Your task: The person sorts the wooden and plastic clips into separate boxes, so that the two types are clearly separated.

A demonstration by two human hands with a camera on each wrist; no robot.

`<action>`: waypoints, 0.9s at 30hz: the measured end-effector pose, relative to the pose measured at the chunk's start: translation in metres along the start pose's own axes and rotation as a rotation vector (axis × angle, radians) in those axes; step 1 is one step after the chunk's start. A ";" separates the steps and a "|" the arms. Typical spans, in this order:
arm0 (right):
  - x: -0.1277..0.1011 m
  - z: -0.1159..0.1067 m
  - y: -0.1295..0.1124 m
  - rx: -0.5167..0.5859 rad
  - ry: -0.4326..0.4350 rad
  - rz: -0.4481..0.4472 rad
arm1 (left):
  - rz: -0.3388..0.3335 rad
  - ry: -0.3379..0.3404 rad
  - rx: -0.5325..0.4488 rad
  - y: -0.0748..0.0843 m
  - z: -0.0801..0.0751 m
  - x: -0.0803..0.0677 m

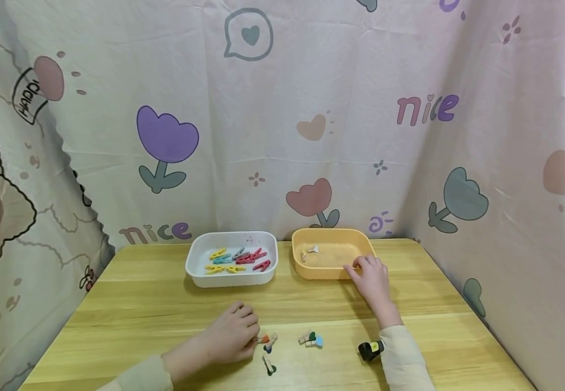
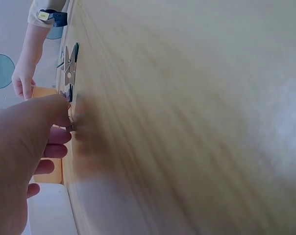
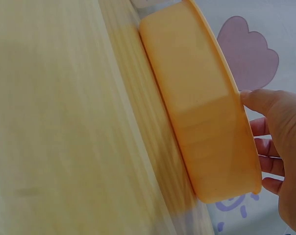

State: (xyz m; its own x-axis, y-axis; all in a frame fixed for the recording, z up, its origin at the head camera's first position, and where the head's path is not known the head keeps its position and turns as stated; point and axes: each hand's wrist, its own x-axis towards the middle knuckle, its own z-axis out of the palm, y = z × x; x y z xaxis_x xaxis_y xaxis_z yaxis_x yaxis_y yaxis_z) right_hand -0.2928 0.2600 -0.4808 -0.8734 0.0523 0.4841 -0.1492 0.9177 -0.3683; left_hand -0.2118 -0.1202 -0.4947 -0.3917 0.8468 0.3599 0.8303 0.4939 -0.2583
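In the head view my left hand (image 1: 233, 334) is low over the table, pinching a small wooden clothespin with an orange top (image 1: 263, 339); its tip shows between thumb and finger in the left wrist view. Beside it lie a clothespin with a dark blue top (image 1: 270, 343) and one with a green top (image 1: 269, 364). My right hand (image 1: 371, 277) is at the front right corner of the yellow basket (image 1: 328, 273). Its thumb touches the rim in the right wrist view, the loosely bent fingers lying past the rim. Two small wooden clothespins (image 1: 313, 249) are inside the basket.
Left of the yellow basket stands a white basket (image 1: 231, 280) with several red, yellow and teal plastic clothespins (image 1: 221, 259). More wooden clothespins, with green and light blue tops (image 1: 315, 341), lie mid-table. A patterned curtain (image 1: 263, 136) surrounds the wooden table (image 1: 140, 304).
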 end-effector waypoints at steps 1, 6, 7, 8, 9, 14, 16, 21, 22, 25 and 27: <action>0.000 0.000 0.000 0.001 0.000 0.000 | -0.004 0.005 -0.002 0.000 0.001 0.000; 0.002 0.000 -0.001 0.002 0.009 -0.004 | -0.024 0.034 -0.018 0.000 0.004 -0.001; 0.002 0.000 -0.001 0.000 0.010 -0.004 | -0.027 0.036 -0.019 0.000 0.005 -0.001; 0.002 0.000 -0.001 0.000 0.011 -0.004 | -0.031 0.037 -0.019 0.000 0.005 -0.001; 0.002 0.000 -0.001 0.000 0.012 -0.004 | -0.035 0.036 -0.020 0.000 0.005 -0.001; 0.003 0.000 -0.001 0.000 0.006 0.005 | -0.053 0.040 -0.010 -0.002 0.004 0.001; 0.004 -0.001 -0.002 0.000 0.004 0.007 | -0.062 0.041 -0.005 -0.003 0.003 0.002; 0.003 -0.001 -0.002 0.004 0.002 0.007 | -0.101 0.020 -0.004 -0.006 -0.002 0.008; 0.002 -0.001 -0.002 0.006 0.002 0.007 | -0.109 0.016 -0.004 -0.007 -0.004 0.009; 0.002 -0.001 -0.002 0.011 0.004 0.008 | -0.125 0.009 0.001 -0.009 -0.008 0.013; 0.001 -0.001 -0.001 0.013 0.005 0.008 | -0.124 0.016 0.007 -0.010 -0.009 0.016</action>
State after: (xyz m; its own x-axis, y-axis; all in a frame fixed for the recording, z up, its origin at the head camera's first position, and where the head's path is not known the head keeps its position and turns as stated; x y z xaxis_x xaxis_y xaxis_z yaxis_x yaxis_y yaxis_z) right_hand -0.2931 0.2593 -0.4786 -0.8724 0.0618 0.4848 -0.1481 0.9119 -0.3829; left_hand -0.2230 -0.1137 -0.4778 -0.4850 0.7755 0.4042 0.7726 0.5965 -0.2173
